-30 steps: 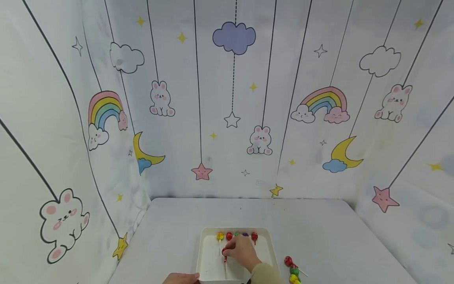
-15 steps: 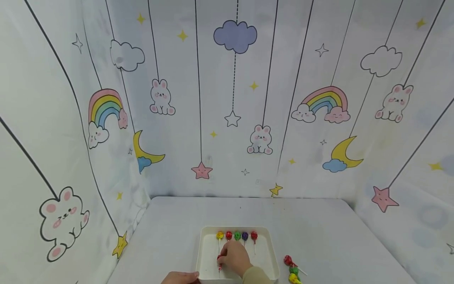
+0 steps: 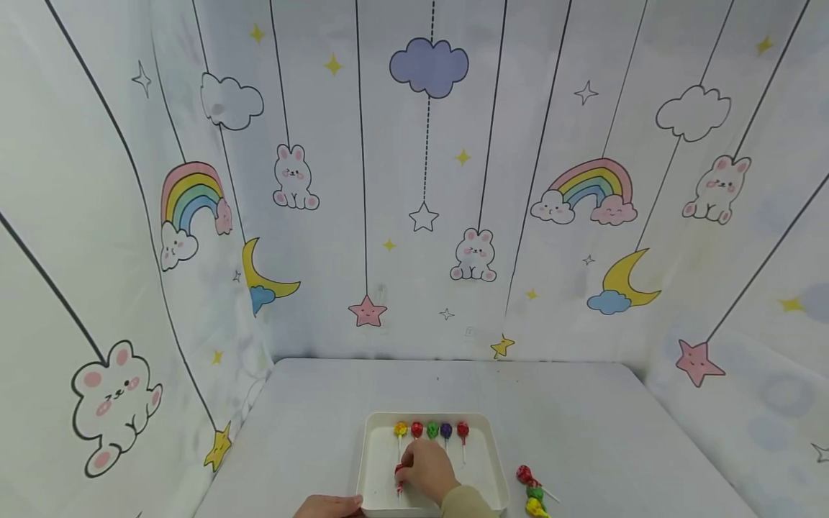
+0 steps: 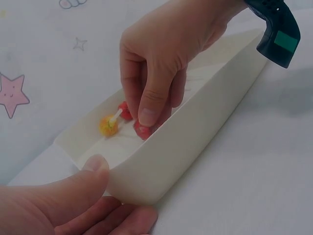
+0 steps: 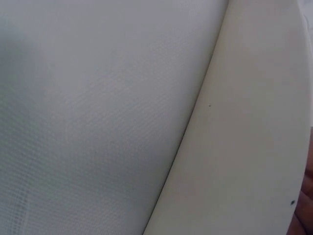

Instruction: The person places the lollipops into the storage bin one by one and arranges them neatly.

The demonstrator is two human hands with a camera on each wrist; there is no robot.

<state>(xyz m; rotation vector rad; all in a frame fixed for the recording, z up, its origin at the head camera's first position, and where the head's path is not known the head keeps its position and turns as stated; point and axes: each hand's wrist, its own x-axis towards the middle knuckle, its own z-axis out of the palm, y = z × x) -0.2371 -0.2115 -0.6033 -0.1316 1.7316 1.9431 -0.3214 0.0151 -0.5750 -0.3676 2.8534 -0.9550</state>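
In the head view a shallow white tray lies at the table's front. My left hand grips its near left corner, thumb at the rim and fingers below it in the left wrist view. Inside the tray my right hand pinches a red lollipop by its candy head, low over the tray floor; whether it touches the floor I cannot tell. Along the tray's far side runs a row of lollipops: yellow, red, green, purple and red. The right hand hides some sticks.
Right of the tray, red, green and yellow lollipops lie close together on the white table. Behind the table hangs a white printed backdrop. The tray's outer wall fills much of the right wrist view.
My right hand has brought the red lollipop left and nearer to me within the tray, then stayed almost still for the last half second. The left hand keeps its place on the corner.
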